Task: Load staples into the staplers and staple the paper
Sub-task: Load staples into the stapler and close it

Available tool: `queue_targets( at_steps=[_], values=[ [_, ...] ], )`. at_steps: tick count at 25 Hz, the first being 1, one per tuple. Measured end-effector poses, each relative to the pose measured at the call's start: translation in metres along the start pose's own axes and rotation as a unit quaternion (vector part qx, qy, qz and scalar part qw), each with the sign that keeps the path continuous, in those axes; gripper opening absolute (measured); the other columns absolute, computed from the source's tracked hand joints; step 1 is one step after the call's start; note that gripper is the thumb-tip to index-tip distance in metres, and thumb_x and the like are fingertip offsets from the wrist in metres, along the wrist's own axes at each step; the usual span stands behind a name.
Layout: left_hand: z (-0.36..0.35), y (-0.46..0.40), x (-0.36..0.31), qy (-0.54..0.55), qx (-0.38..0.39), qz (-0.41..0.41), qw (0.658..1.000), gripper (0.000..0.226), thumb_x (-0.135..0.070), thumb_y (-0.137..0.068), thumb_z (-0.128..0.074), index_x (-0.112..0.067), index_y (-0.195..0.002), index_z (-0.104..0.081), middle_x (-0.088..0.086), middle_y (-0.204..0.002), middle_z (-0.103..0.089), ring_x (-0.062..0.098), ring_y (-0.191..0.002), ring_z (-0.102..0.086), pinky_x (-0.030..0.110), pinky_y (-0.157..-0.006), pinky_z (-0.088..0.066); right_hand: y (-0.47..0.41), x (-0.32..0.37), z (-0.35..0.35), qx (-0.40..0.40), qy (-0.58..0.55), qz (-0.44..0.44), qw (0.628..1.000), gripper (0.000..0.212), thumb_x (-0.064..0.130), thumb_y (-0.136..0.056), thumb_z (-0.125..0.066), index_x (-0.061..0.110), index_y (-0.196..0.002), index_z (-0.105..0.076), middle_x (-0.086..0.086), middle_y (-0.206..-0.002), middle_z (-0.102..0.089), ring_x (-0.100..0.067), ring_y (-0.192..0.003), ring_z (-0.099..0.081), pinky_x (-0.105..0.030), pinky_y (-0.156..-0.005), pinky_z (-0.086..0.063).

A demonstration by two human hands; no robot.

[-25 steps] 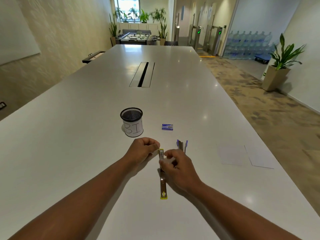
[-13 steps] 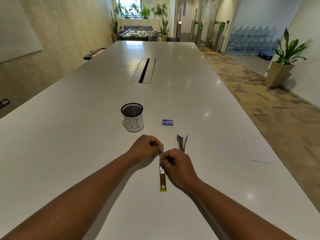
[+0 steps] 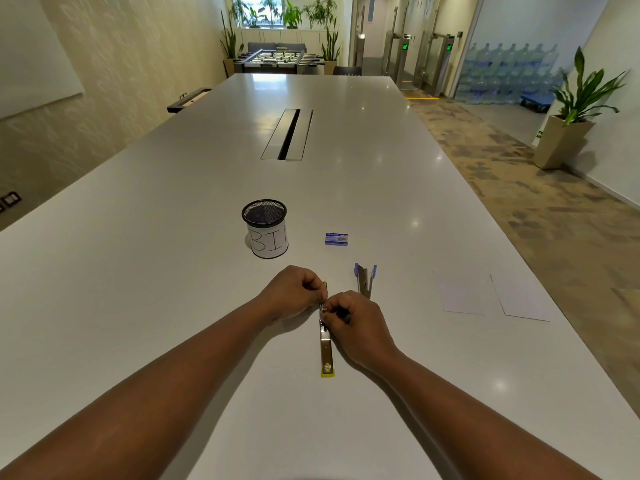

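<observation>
Yellow stapler (image 3: 326, 355) flat on the white table (image 3: 173, 271), opened out, long axis running straight away from the body, near end toward the chest, far end tucked under the knuckles. Both hands meeting over its far half: left hand (image 3: 294, 294) curled in from the left, fingertips pinching at the far yellow tip; right hand (image 3: 353, 323) curled in from the right, fingertips pinching at the metal channel just nearer. Probably a strip of staples between the fingers, but too small to tell. Neither hand nearer in any useful sense; both already on the stapler, so the coming move judged as a slide along that same axis, lengthwise into the channel, not across it.

Second stapler (image 3: 365, 282), purple-tipped, also splayed open, just beyond and to the right of the right hand, near but apart. Small blue staple box (image 3: 336, 239) farther off, between that stapler and the mesh cup (image 3: 266, 228) marked with hand-drawn letters. Two sheets of paper (image 3: 462, 292) well apart to the right, the outer one close to the table's right edge.

Bare tabletop to the left and toward the body; plenty of room for elbows. Tightest spot on the right, where a sideways sweep of the right hand risks knocking the purple-tipped stapler.
</observation>
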State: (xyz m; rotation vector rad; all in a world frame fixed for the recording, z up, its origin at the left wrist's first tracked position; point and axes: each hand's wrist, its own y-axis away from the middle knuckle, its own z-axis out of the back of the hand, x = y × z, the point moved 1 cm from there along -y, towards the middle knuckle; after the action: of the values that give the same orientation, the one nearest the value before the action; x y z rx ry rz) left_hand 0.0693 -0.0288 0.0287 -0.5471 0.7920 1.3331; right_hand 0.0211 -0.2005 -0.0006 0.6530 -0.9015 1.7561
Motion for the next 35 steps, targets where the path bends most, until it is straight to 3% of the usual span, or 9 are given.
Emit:
queue_targets(
  at_steps=[9,14,16,18,22,24,27,30,35],
  values=[
    [-0.007,0.009,0.004,0.074,-0.075,0.024,0.994,0.016,-0.009,-0.078,-0.081,-0.025,-0.079,-0.077,-0.012,-0.078,-0.074,-0.004,-0.071,-0.067,0.021,-0.071,-0.047,0.0,-0.001,0.0,0.009,0.0,-0.012,1.0,0.005,0.017,-0.089,-0.072,0.022,-0.09,-0.073,0.006,-0.086,-0.068,-0.014,-0.08,-0.064,-0.044,-0.075,-0.055],
    [-0.004,0.007,0.002,0.077,-0.03,0.077,0.994,0.05,-0.011,-0.074,-0.085,-0.023,-0.118,-0.063,0.002,-0.107,-0.064,0.014,-0.097,-0.061,0.025,-0.074,-0.049,0.001,0.001,0.0,0.016,0.002,-0.015,1.0,0.007,0.016,-0.09,-0.071,0.023,-0.09,-0.072,0.006,-0.085,-0.068,-0.013,-0.079,-0.063,-0.044,-0.075,-0.056],
    [-0.006,0.004,0.0,0.069,-0.04,0.082,0.993,0.041,-0.009,-0.076,-0.08,-0.021,-0.113,-0.067,0.0,-0.106,-0.066,0.014,-0.099,-0.062,0.023,-0.071,-0.047,0.0,0.001,0.0,0.016,-0.005,-0.015,1.0,0.007,0.015,-0.089,-0.071,0.022,-0.089,-0.072,0.006,-0.084,-0.069,-0.014,-0.079,-0.064,-0.045,-0.076,-0.056],
    [-0.008,0.002,-0.002,0.077,-0.062,0.089,0.991,0.023,-0.007,-0.078,-0.074,-0.02,-0.097,-0.071,-0.001,-0.093,-0.07,0.011,-0.086,-0.064,0.02,-0.063,-0.045,0.0,0.002,0.0,0.017,-0.008,-0.018,1.0,0.007,0.014,-0.089,-0.071,0.021,-0.089,-0.072,0.006,-0.084,-0.069,-0.015,-0.079,-0.065,-0.045,-0.076,-0.056],
    [-0.007,-0.004,-0.004,0.105,-0.074,0.108,0.986,0.014,-0.003,-0.08,-0.07,-0.016,-0.086,-0.072,0.001,-0.083,-0.072,0.01,-0.076,-0.066,0.018,-0.058,-0.049,0.0,0.002,0.0,0.017,-0.011,-0.018,1.0,0.008,0.014,-0.09,-0.07,0.022,-0.089,-0.072,0.008,-0.083,-0.069,-0.014,-0.079,-0.065,-0.045,-0.076,-0.056],
    [-0.006,-0.006,-0.004,0.152,-0.069,0.128,0.978,0.014,0.002,-0.079,-0.069,-0.01,-0.085,-0.073,0.01,-0.085,-0.073,0.019,-0.081,-0.07,0.029,-0.071,-0.061,0.0,0.002,0.0,0.017,-0.009,-0.021,1.0,0.009,0.014,-0.09,-0.07,0.023,-0.089,-0.072,0.009,-0.083,-0.068,-0.013,-0.078,-0.064,-0.045,-0.076,-0.057],
    [-0.006,-0.01,-0.002,0.227,-0.06,0.158,0.959,0.014,0.008,-0.079,-0.065,-0.002,-0.085,-0.071,0.019,-0.084,-0.071,0.029,-0.082,-0.07,0.044,-0.085,-0.063,0.0,0.002,0.0,0.017,-0.011,-0.021,1.0,0.008,0.013,-0.09,-0.071,0.021,-0.09,-0.072,0.007,-0.083,-0.068,-0.014,-0.079,-0.065,-0.045,-0.076,-0.057],
    [-0.007,-0.012,-0.001,0.256,-0.063,0.175,0.949,0.012,0.01,-0.082,-0.064,0.001,-0.087,-0.07,0.019,-0.078,-0.069,0.025,-0.074,-0.068,0.033,-0.072,-0.062,0.0,0.003,0.0,0.019,-0.011,-0.023,0.999,0.007,0.013,-0.09,-0.071,0.02,-0.09,-0.072,0.006,-0.084,-0.069,-0.016,-0.079,-0.065,-0.045,-0.076,-0.056],
    [-0.007,-0.011,0.001,0.275,-0.071,0.182,0.941,0.006,0.006,-0.086,-0.064,0.005,-0.086,-0.07,0.014,-0.058,-0.063,0.013,-0.041,-0.053,0.022,-0.042,-0.044,0.0,0.001,-0.002,0.021,0.005,-0.033,0.999,0.006,0.018,-0.092,-0.068,0.024,-0.091,-0.07,0.009,-0.085,-0.067,-0.013,-0.081,-0.063,-0.045,-0.078,-0.056]
  ],
)
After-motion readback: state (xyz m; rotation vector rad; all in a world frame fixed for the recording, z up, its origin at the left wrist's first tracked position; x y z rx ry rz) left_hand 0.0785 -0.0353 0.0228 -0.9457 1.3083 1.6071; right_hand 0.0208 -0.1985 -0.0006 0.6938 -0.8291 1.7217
